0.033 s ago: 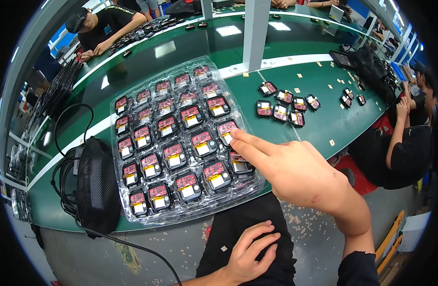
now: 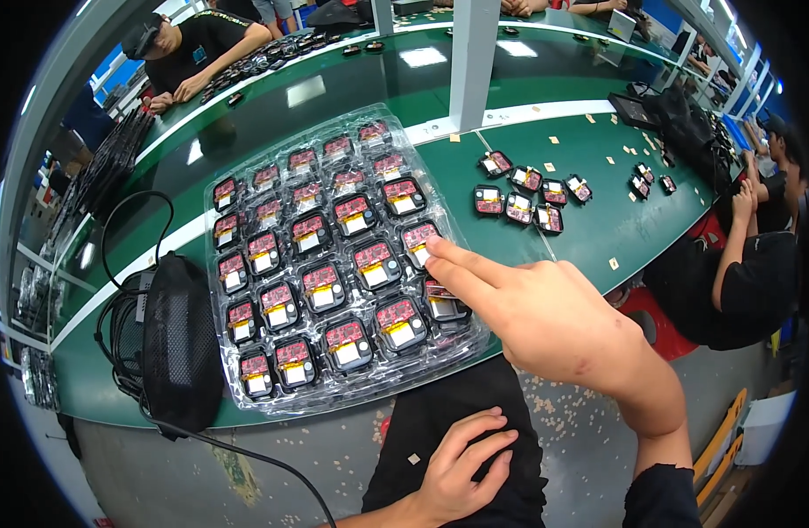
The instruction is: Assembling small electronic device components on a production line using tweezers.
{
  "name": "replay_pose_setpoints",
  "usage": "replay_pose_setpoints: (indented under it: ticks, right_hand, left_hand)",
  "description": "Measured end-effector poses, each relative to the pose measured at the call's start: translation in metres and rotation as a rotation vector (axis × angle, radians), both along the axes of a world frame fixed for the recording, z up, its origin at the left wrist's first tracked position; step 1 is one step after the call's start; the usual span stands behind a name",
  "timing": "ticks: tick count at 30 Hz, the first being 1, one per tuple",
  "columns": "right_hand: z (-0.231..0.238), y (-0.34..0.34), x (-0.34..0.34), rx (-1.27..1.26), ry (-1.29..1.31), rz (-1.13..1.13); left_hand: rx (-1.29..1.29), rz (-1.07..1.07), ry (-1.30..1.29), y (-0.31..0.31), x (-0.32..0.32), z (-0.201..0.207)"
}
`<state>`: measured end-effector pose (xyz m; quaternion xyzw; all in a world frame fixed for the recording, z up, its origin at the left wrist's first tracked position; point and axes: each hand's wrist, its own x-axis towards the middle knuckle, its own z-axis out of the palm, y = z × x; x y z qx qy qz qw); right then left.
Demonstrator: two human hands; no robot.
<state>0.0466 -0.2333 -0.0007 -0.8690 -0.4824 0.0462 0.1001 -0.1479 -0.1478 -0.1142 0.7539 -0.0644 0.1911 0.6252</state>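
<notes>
A clear plastic tray (image 2: 290,407) on the green table holds rows of small black cases with red circuit boards and white labels. With index and middle fingers stretched out together, my right hand (image 2: 554,321) touches a circuit board case (image 2: 419,239) in the tray's right column. From beneath that hand pokes a thin metal tool (image 2: 437,291), perhaps tweezers, above another case (image 2: 448,308); the thumb and the other fingers are hidden. My left hand (image 2: 461,471) rests over my dark-clothed lap, fingers apart, holding nothing.
Several loose cases (image 2: 519,207) lie right of the tray, with small tan chips scattered beyond. A black mesh pouch (image 2: 183,339) and cables sit at the left. A grey post (image 2: 473,70) rises behind the tray. Co-workers sit across the table (image 2: 197,57) and at the right (image 2: 730,264).
</notes>
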Motion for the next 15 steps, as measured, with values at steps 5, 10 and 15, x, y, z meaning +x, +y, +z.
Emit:
replay_pose_setpoints:
  ticks: [5,10,15]
  right_hand:
    - [-0.002,-0.004,0.002,0.057,-0.075,0.067]
    - [-0.009,-0.009,-0.015,0.219,-0.084,0.036]
    - [-0.019,-0.010,-0.013,0.257,-0.117,0.074]
  left_hand:
    - [0.066,0.034,-0.013,-0.001,-0.004,-0.008]
    - [0.050,0.027,-0.020,0.003,0.000,-0.009]
    - [0.036,0.032,0.012,0.005,-0.003,-0.014]
